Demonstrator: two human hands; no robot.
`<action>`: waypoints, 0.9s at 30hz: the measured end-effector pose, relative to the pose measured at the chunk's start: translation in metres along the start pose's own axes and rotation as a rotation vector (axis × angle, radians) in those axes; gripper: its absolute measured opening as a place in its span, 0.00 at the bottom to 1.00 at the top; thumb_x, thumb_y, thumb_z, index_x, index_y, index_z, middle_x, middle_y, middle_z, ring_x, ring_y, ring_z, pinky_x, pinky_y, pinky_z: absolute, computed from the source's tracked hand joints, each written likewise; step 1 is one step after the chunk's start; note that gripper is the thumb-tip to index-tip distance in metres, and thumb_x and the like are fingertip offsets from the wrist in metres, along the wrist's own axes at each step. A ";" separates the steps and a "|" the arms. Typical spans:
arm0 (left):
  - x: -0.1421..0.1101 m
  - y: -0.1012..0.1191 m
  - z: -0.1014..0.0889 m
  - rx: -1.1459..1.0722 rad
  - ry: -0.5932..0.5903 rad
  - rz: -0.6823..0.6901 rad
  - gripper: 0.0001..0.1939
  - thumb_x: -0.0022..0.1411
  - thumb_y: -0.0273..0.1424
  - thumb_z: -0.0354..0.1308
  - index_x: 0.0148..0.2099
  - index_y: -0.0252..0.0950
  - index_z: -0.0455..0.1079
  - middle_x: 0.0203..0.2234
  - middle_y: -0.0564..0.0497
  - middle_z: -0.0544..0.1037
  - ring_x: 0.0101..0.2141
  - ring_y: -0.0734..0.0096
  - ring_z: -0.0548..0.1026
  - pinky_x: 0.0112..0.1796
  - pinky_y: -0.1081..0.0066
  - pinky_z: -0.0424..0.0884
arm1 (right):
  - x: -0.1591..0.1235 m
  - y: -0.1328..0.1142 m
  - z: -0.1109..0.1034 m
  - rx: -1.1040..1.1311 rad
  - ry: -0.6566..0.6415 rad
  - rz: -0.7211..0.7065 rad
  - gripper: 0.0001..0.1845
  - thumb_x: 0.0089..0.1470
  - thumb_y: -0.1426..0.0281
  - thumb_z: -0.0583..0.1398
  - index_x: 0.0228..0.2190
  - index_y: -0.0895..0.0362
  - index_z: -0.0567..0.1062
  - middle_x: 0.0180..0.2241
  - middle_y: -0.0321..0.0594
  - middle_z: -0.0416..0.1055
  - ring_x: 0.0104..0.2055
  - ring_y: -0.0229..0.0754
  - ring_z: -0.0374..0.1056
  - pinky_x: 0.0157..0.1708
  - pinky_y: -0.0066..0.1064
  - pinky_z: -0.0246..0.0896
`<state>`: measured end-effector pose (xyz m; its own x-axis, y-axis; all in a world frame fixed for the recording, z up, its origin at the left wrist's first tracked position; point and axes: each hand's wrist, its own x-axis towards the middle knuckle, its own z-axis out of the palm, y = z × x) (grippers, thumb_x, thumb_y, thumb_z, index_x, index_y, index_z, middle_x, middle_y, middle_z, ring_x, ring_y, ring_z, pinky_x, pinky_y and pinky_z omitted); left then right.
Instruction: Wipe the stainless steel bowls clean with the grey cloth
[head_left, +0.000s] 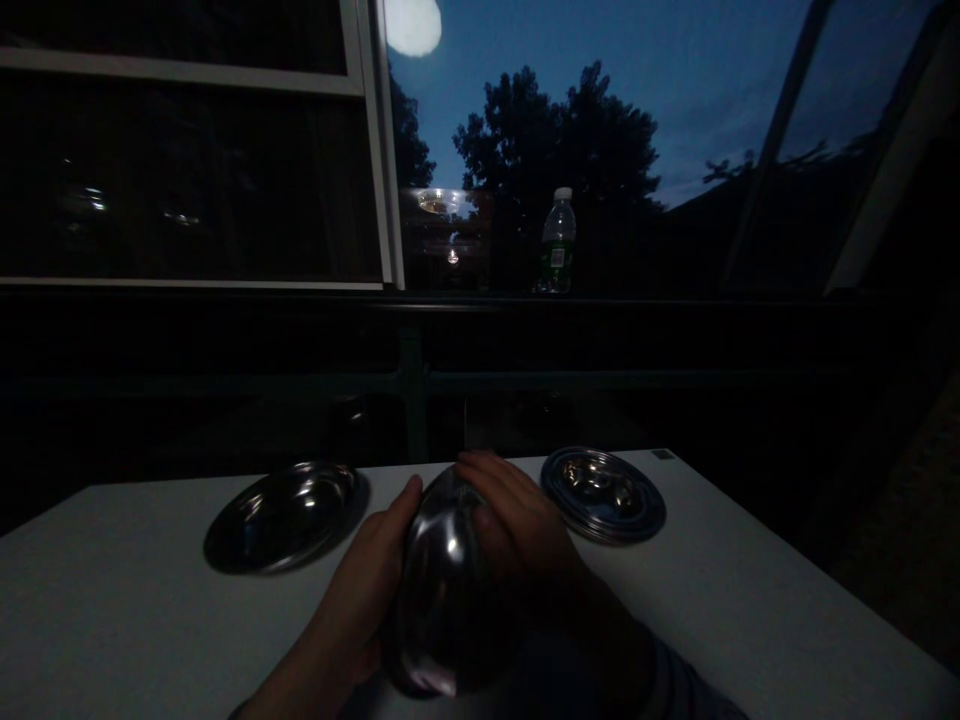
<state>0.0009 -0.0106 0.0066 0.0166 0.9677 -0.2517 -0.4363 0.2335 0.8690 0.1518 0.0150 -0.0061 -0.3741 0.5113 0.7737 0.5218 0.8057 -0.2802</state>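
Observation:
A shiny metal bowl is held tilted above the near part of the white table, its smooth curved side catching the light. My left hand grips its left edge, thumb pointing up along the rim. On the upper right of the same bowl lies my right hand, with its fingers bent over the surface; shadow hides what is under the palm. To the left, a shallow metal dish rests on the table. Behind my right hand is a stack of round metal plates.
The white table ends in a back edge just beyond the dishes. Past it, a plastic bottle with a white cap stands on the window ledge. A pale window frame rises at left. The light is dim.

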 end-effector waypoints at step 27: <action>0.001 0.003 0.009 -0.284 0.259 0.107 0.09 0.55 0.35 0.57 0.29 0.34 0.72 0.17 0.55 0.75 0.16 0.77 0.71 0.19 0.78 0.66 | -0.016 -0.036 0.042 -0.402 0.136 -0.355 0.20 0.54 0.71 0.49 0.47 0.62 0.68 0.51 0.40 0.66 0.58 0.45 0.52 0.58 0.38 0.44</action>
<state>0.0074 -0.0087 0.0123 -0.2539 0.9206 -0.2968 -0.6551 0.0621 0.7530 0.1072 -0.0093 -0.0320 -0.4915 0.1644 0.8552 0.6433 0.7304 0.2294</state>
